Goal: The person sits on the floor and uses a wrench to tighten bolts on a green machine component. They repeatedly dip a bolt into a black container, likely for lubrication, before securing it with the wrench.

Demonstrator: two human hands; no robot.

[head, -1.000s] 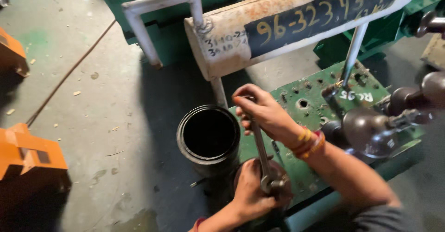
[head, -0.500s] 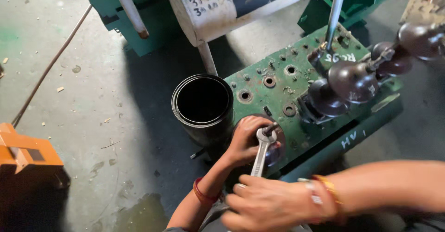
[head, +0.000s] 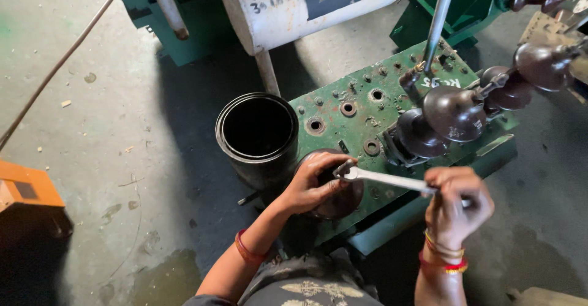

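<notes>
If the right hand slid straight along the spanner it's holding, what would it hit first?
Probably the left hand, which cups a dark round part right where the spanner held by the right hand ends; depth is hard to judge.

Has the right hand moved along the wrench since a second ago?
Yes. The right hand was high on the wrench, near the black cylinder; now it grips the handle's far end, out past the green plate's front edge, away from the cylinder.

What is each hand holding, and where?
Right hand grips the spanner by its handle end. Left hand rests on the dark round part at the spanner's head.
</notes>
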